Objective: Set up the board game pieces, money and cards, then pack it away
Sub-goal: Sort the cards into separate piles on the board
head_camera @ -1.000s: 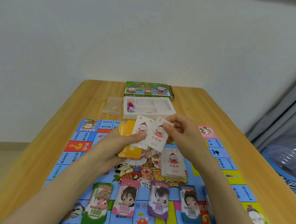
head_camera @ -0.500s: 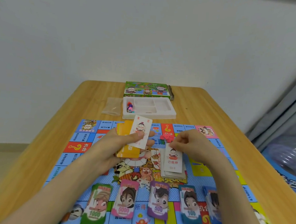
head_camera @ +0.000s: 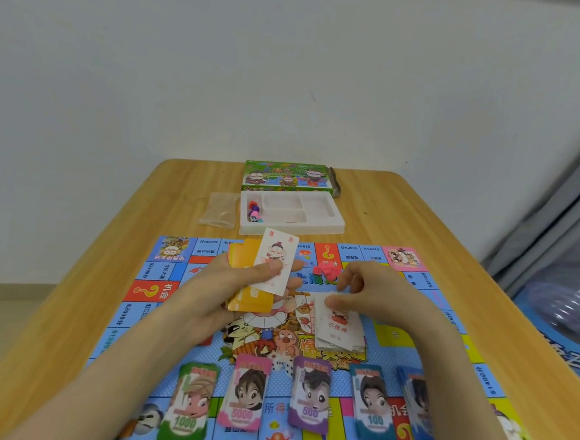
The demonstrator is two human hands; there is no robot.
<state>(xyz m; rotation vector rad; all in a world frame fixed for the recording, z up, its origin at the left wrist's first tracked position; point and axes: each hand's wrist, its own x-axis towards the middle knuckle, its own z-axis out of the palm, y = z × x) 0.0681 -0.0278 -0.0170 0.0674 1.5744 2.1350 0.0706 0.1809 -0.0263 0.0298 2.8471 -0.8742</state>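
The game board point(head_camera: 161, 272) lies flat on the wooden table point(head_camera: 401, 220). My left hand point(head_camera: 228, 294) grips a stack of orange cards point(head_camera: 250, 299), and its thumb presses a white character card point(head_camera: 277, 260) on top. My right hand point(head_camera: 373, 291) is down at the white card pile point(head_camera: 339, 329) in the board's middle, thumb and curled fingers pinching the far edge of the top card. Money stacks stand in a row along the near edge: green 1000 point(head_camera: 190, 402), pink 5000 point(head_camera: 245, 392), purple 500 point(head_camera: 310, 396), teal 100 point(head_camera: 373, 404) and blue point(head_camera: 416, 407).
Beyond the board sits a white plastic tray point(head_camera: 336, 223) with coloured tokens and a die point(head_camera: 254, 210) in its left compartment. The green game box point(head_camera: 286, 176) is behind it, and an empty clear bag point(head_camera: 220, 208) to its left. Small red pieces point(head_camera: 326, 268) lie near my right hand.
My right hand pulled one white card off the stack in my left hand and carried it down onto the white pile. The left hand kept its stack and stayed in place.
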